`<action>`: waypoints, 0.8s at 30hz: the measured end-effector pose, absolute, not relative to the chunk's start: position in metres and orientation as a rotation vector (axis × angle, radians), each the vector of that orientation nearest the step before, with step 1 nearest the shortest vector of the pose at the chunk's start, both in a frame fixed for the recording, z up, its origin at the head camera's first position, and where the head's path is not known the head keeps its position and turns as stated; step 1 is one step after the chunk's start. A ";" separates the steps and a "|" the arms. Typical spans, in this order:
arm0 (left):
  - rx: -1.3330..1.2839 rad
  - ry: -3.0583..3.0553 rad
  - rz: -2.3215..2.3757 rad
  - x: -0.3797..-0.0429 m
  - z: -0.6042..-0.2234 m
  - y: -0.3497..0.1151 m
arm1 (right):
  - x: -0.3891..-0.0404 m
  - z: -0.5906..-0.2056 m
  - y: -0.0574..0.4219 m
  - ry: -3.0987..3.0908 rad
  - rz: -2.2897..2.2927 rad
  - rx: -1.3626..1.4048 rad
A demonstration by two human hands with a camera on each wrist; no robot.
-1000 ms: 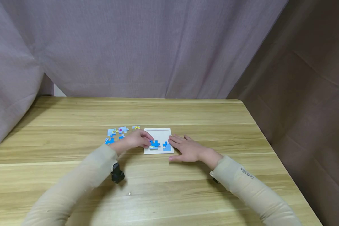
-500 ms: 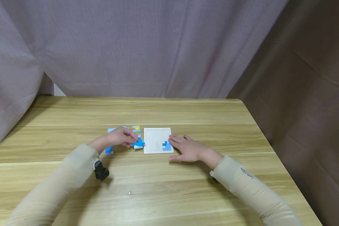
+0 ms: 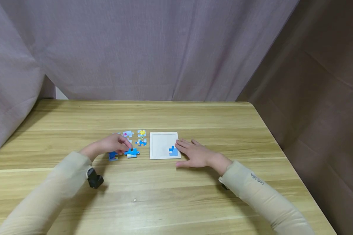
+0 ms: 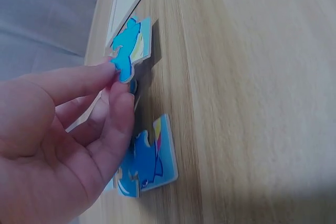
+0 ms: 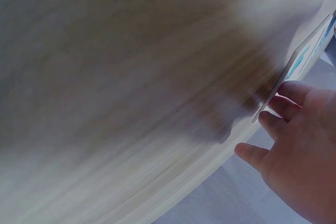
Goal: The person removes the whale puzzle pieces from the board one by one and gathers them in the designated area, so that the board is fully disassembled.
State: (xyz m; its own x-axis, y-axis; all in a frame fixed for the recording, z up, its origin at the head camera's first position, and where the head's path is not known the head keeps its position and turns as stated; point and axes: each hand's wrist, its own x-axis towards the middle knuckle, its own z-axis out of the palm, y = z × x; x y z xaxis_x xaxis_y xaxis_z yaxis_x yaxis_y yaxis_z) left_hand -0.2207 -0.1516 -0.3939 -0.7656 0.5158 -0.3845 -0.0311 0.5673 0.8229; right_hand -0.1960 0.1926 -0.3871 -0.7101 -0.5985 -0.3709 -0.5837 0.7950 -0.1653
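Between thumb and fingers, my left hand (image 3: pixel 113 144) pinches a blue puzzle piece (image 3: pixel 132 152) at the front of a group of loose pieces. In the left wrist view that held piece (image 4: pixel 131 45) is tilted, and another blue puzzle piece (image 4: pixel 155 156) lies below it on the table. A square white puzzle tray (image 3: pixel 159 143) lies to the right of the group. One light-blue piece (image 3: pixel 174 151) sits in its front right corner. My right hand (image 3: pixel 196 155) lies with fingers spread, its fingertips touching the tray's right edge.
Several loose pieces lie left of the tray, among them a sun piece (image 3: pixel 142 133) and a piece with a pink mark (image 3: pixel 127 134). The wooden table (image 3: pixel 176 199) ends at a grey curtain (image 3: pixel 141 49) behind.
My left hand has moved left, carrying the blue piece from above the tray, past its left edge, to the loose pieces. The right hand has stayed in place.
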 end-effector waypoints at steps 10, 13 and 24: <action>0.394 2.210 1.157 -0.217 -0.393 -0.157 | -0.197 -0.390 0.193 2.581 -0.041 -0.907; 0.399 2.213 1.167 -0.216 -0.393 -0.159 | -0.197 -0.389 0.193 2.582 -0.038 -0.902; 0.412 2.278 1.182 -0.225 -0.387 -0.155 | -0.197 -0.388 0.192 2.578 -0.046 -0.889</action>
